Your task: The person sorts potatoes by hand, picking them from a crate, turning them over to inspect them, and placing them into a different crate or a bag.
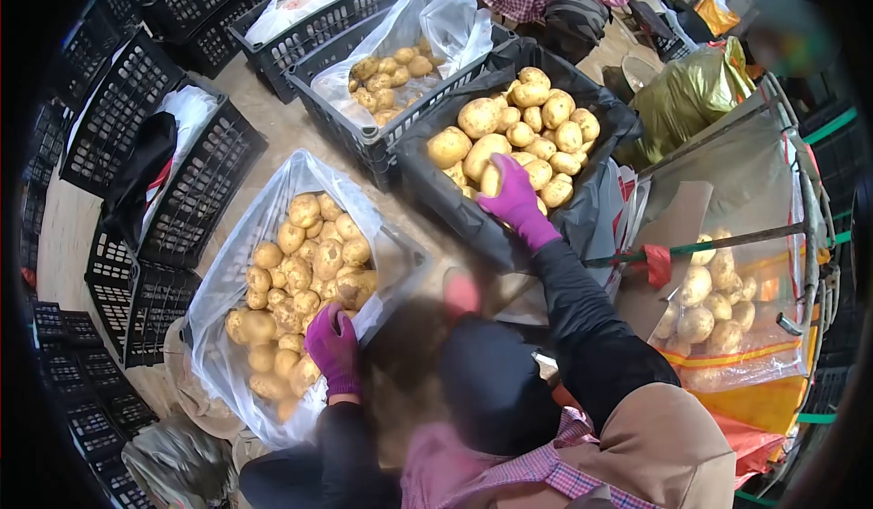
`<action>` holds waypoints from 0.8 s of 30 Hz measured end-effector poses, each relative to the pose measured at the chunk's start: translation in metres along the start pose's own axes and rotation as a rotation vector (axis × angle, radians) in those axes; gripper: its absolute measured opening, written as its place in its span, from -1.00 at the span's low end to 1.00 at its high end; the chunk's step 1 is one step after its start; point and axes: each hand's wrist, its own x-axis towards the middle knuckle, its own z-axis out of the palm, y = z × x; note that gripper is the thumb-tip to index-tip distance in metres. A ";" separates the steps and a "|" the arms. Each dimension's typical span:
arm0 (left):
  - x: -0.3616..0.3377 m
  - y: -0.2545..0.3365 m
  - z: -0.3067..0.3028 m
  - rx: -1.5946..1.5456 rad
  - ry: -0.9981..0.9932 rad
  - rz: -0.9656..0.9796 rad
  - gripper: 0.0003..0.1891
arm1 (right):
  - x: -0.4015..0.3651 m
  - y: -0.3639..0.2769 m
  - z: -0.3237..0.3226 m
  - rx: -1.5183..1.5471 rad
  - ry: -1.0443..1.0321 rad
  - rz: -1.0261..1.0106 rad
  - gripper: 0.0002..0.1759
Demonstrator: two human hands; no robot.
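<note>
Right purple-gloved hand [520, 202], closed on one oblong yellow potato [491, 180], heaped black-plastic-lined crate [457, 207], one o'clock, where a loose grip might send it over the rim; left purple-gloved hand [333, 347], grip indeterminable, at soil-marked potatoes [327, 259], clear plastic liner [211, 309], eight o'clock.

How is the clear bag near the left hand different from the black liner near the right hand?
The clear bag is see-through; the black liner is opaque. The clear bag's potatoes look browner; the black liner's potatoes look paler. Both hold many potatoes, with a purple glove among them.
</note>
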 end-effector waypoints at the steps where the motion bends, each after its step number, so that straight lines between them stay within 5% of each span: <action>1: -0.001 0.000 0.000 0.005 0.003 0.008 -0.83 | 0.009 -0.008 -0.003 -0.020 -0.015 -0.111 -0.03; 3: -0.001 0.001 -0.001 0.005 -0.003 0.006 -0.84 | 0.023 -0.015 -0.002 -0.007 -0.048 -0.252 -0.16; 6: -0.001 0.002 -0.002 -0.011 0.002 0.013 -0.84 | 0.037 -0.003 0.020 0.712 -0.275 0.051 -0.41; 7: 0.000 0.002 -0.002 -0.020 0.006 0.016 -0.84 | 0.039 0.002 0.027 0.442 -0.134 -0.215 -0.53; 14: -0.002 0.004 -0.004 -0.003 0.006 -0.002 -0.83 | 0.032 0.020 0.032 -0.381 0.022 -0.311 -0.52; 18: 0.001 0.002 -0.004 0.000 0.005 -0.002 -0.82 | 0.026 0.028 0.054 -0.343 0.068 -0.263 -0.54; 21: -0.001 0.007 -0.005 0.005 0.021 -0.005 -0.81 | 0.065 0.001 0.007 -0.247 -0.286 -0.140 -0.56; 23: 0.000 0.008 -0.004 0.005 0.028 -0.009 -0.81 | 0.087 0.018 0.031 0.046 -0.049 -0.023 -0.55; 24: 0.000 0.006 -0.003 0.006 0.025 -0.015 -0.81 | 0.092 0.013 0.037 -0.038 -0.097 -0.034 -0.52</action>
